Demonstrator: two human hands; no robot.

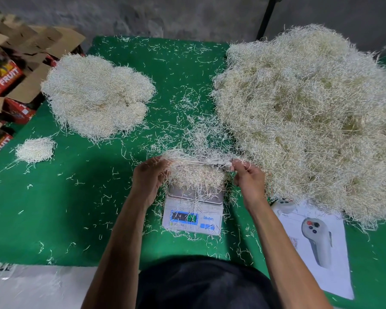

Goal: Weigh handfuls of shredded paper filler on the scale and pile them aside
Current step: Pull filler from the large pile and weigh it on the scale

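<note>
Judging by the weighed pile (96, 94) far left and the big unweighed heap (310, 121) right, you're early on. Both hands, left (148, 177) and right (247, 177), hold a firm grip on a handful (196, 172) over the scale (193, 210) on the counter (65, 208).

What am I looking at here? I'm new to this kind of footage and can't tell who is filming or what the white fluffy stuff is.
There is no machine: a person wears a camera on the head, so this one picture looks down over their own arms. On the green table a small scale sits in front of them, with a handful of shredded paper filler on its platform. The left hand and right hand each grip strands at that handful's edges. The big heap lies to the right; a medium pile and a small pile lie to the left. Fruit boxes stand at the far left, and a printed sheet lies near right.
</note>
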